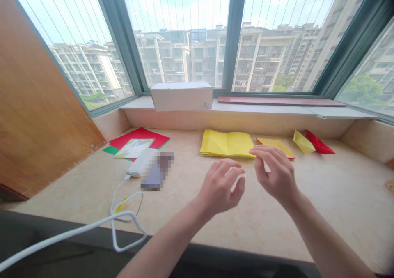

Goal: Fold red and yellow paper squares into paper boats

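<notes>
My left hand (pixel 223 185) hovers over the counter in front of a stack of yellow paper (pixel 227 142); its fingers are curved, thumb apart, with nothing between them. To its right, my right hand (pixel 275 173) is raised with bent fingers and a gap at the thumb, also holding nothing. Its fingertips overlap the right edge of the yellow stack in view; whether they touch it I cannot tell. Behind that hand lies a smaller pile of orange-yellow paper (pixel 281 145), partly hidden. Farther right stand a yellow folded paper boat (pixel 303 142) and a red one (pixel 318 142).
On the left lie red paper (pixel 154 135), a clear packet (pixel 134 147), a white power bank (pixel 143 163) and a blurred-out phone-like object (pixel 157 171). A white cable (pixel 76 230) loops over the front edge. A white box (pixel 182 96) sits on the window ledge.
</notes>
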The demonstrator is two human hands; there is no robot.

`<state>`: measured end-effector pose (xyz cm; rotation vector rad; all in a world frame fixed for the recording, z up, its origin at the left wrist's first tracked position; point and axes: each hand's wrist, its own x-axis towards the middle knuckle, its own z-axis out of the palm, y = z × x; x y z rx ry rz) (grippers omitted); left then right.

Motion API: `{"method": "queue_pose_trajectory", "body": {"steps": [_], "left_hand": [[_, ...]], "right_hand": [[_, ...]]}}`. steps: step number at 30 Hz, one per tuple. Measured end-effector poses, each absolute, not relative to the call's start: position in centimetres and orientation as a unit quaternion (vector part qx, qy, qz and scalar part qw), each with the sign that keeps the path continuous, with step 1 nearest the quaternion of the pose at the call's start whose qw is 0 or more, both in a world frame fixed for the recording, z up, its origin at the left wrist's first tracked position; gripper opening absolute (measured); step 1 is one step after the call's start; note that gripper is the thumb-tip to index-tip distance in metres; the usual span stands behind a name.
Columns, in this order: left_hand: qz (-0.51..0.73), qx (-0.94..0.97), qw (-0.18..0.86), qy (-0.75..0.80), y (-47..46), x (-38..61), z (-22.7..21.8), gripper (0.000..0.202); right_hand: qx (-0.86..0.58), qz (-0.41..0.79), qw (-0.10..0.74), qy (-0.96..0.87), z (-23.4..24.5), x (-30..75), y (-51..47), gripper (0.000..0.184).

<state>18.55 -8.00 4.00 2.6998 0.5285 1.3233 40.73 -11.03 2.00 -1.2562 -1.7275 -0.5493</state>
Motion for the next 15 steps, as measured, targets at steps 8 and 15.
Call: {"method": "queue_pose_trajectory", "body": {"steps": [8, 15], "left_hand": [[0.350, 0.885, -0.025, 0.306, 3.5, 19.2, -2.2, 0.017], [0.355, 0.889, -0.014, 0.288, 4.9, 18.8, -3.3, 0.022]], "right_hand": [[-0.617, -0.174, 0.228, -0.733, -4.5, 45.2, -3.0, 0.035], [-0.655, -0.155, 0.195, -0.713, -5.1, 46.0, -2.8, 0.036]]}}
